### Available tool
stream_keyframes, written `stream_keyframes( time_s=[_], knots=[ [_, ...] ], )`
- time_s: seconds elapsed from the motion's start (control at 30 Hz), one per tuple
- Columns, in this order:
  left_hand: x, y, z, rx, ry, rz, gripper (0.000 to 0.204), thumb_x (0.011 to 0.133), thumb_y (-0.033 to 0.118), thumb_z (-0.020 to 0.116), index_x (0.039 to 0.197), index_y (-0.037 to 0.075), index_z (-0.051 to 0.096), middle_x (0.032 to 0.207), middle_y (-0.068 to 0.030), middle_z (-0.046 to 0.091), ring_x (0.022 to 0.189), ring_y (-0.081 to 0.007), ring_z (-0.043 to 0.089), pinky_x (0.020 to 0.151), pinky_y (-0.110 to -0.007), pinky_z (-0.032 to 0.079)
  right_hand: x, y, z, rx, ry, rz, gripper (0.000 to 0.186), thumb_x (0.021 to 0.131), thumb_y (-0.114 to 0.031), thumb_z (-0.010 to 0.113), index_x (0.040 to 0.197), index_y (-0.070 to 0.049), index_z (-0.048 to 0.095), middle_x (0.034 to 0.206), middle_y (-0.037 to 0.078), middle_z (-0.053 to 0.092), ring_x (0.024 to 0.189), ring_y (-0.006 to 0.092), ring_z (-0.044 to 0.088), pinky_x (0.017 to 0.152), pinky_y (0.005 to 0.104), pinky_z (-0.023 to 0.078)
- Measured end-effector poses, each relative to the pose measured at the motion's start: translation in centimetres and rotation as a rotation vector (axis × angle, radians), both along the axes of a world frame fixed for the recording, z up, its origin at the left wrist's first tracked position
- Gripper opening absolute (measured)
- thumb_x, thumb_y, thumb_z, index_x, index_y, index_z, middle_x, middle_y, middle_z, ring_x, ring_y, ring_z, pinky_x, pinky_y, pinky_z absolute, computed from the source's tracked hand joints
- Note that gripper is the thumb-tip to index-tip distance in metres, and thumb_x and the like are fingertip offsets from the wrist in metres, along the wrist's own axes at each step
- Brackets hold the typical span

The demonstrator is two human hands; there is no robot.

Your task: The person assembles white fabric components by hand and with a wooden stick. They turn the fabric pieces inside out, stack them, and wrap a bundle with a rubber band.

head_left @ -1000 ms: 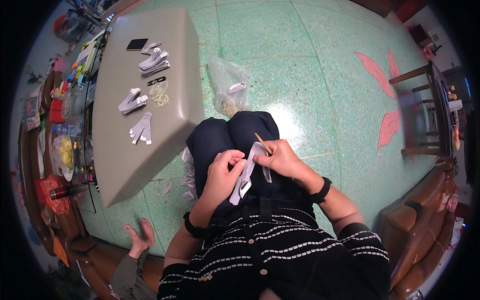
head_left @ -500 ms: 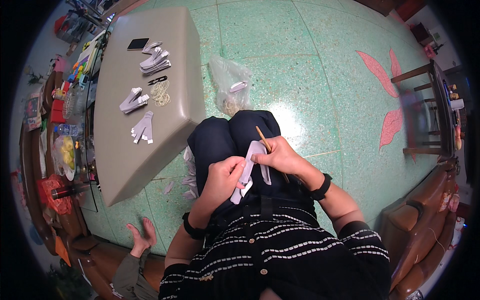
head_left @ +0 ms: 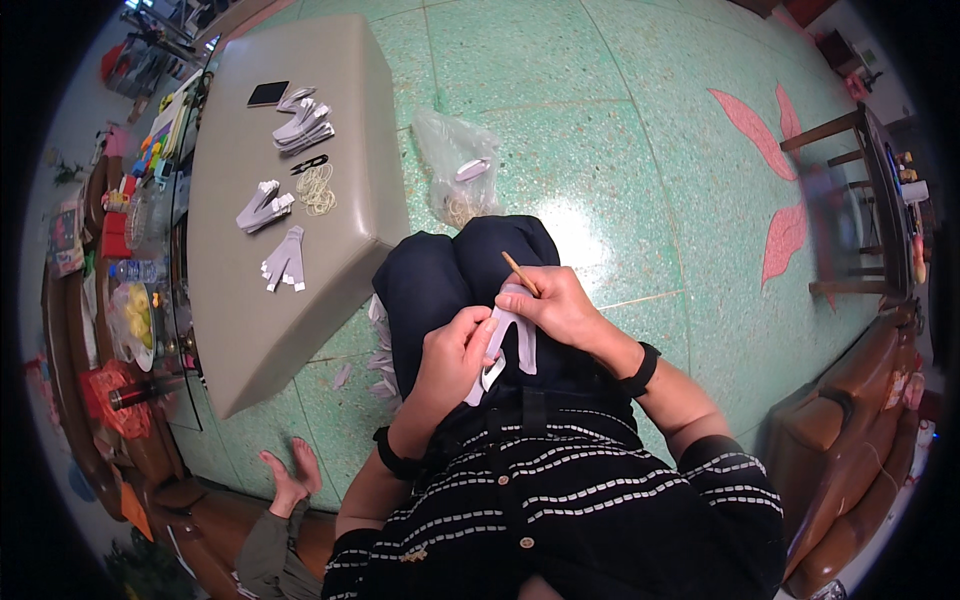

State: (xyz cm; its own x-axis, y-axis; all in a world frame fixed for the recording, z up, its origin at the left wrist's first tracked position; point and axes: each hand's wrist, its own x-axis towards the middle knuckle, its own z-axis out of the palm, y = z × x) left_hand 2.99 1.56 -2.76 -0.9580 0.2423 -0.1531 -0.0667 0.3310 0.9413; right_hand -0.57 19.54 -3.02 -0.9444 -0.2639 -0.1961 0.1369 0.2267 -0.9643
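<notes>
Over my lap, a pale lilac-grey fabric strip (head_left: 526, 350) hangs bent in an upside-down U between my hands. My left hand (head_left: 452, 358) is closed in a pinch on its left leg, where a small white piece shows near the lower end. My right hand (head_left: 562, 308) grips the top of the bend between thumb and fingers. A thin wooden stick (head_left: 517, 270) is also held in the right hand, its end poking out above the fingers. The fingertips partly cover the strip.
Left of me, a beige padded bench (head_left: 270, 345) bears strip bundles (head_left: 303, 128), black thread snips (head_left: 310, 165), a pile of rubber bands (head_left: 318, 190) and a phone (head_left: 268, 94). A clear plastic bag (head_left: 440, 150) lies beyond my knees. Another person's bare foot (head_left: 288, 485) shows lower left.
My right hand has shifted slightly left and up on the strip, and the bend's two legs now show more clearly. The stick's tip has moved left. Both hands keep their hold.
</notes>
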Motion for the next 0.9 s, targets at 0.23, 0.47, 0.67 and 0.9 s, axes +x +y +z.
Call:
stream_keyframes(
  time_s=[0.23, 0.47, 0.67, 0.9],
  knots=[
    [0.3, -0.3, -0.8, 0.097, -0.136, 0.016, 0.011, 0.093, 0.007, 0.053, 0.090, -0.004, 0.054, 0.067, -0.0099, 0.063, 0.057, -0.0136, 0.065, 0.049, -0.024, 0.050, -0.7, -0.4, 0.1, -0.046, -0.139, 0.009, 0.018, 0.081, -0.016, 0.072, 0.079, 0.000, 0.064, 0.066, -0.003, 0.054, 0.062, 0.0039, 0.046, 0.053, 0.0235, 0.038],
    [-1.1, -1.4, -1.3, 0.239, -0.270, 0.106, 0.017, 0.096, 0.013, 0.050, 0.099, -0.003, 0.053, 0.082, -0.0081, 0.065, 0.068, -0.0135, 0.065, 0.055, -0.021, 0.050, 0.6, 0.4, -0.7, -0.155, -0.342, 0.160, 0.020, 0.083, -0.020, 0.071, 0.086, 0.000, 0.065, 0.073, 0.002, 0.066, 0.063, 0.0053, 0.053, 0.056, 0.0222, 0.041],
    [-2.1, -2.0, -1.3, 0.455, -0.450, 0.021, 0.015, 0.090, 0.010, 0.058, 0.101, -0.001, 0.060, 0.086, -0.0048, 0.066, 0.076, -0.0090, 0.062, 0.067, -0.022, 0.048, 0.8, -0.1, -0.4, -0.225, -0.416, 0.221, 0.015, 0.086, -0.016, 0.067, 0.088, -0.001, 0.066, 0.072, 0.001, 0.067, 0.064, 0.0040, 0.055, 0.056, 0.0214, 0.042],
    [-1.6, -0.9, -1.2, 0.461, -0.293, 0.068, 0.010, 0.089, 0.007, 0.059, 0.093, -0.002, 0.063, 0.084, -0.0061, 0.066, 0.075, -0.0098, 0.061, 0.068, -0.024, 0.048, 1.4, -0.5, -0.1, -0.312, -0.490, 0.131, 0.020, 0.090, -0.021, 0.061, 0.082, -0.004, 0.065, 0.064, 0.002, 0.063, 0.056, 0.0053, 0.054, 0.051, 0.0193, 0.038]
  ],
)
